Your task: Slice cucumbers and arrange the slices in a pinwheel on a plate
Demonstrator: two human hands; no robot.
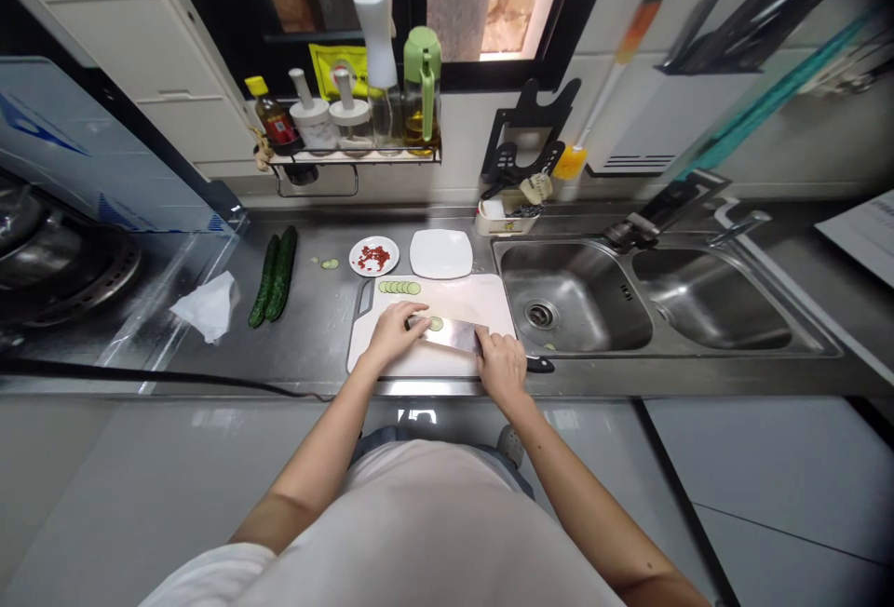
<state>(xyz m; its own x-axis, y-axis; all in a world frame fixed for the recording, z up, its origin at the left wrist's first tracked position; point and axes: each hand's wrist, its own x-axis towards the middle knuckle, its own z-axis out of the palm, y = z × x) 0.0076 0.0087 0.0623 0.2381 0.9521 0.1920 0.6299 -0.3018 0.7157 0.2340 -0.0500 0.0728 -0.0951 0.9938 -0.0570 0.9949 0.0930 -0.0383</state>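
My right hand (503, 365) is closed around a kitchen knife whose broad blade (457, 335) lies nearly flat over the white cutting board (363, 346). The black handle end (540, 365) sticks out to the right of that hand. A thin cucumber slice (436, 323) is at the blade's left part. Beside it, my left hand (397, 335) has thumb and fingers bent together around something small and dark, mostly hidden. Several overlapping cucumber slices (400, 288) form a row near the board's far edge.
Behind the board stand a small plate of chopped red pieces (373, 258) and a white square plate (441, 254). Two whole cucumbers (274, 274) and a crumpled white tissue (209, 307) lie left. A double sink (576, 295) is right; a bottle rack (356, 158) hangs above.
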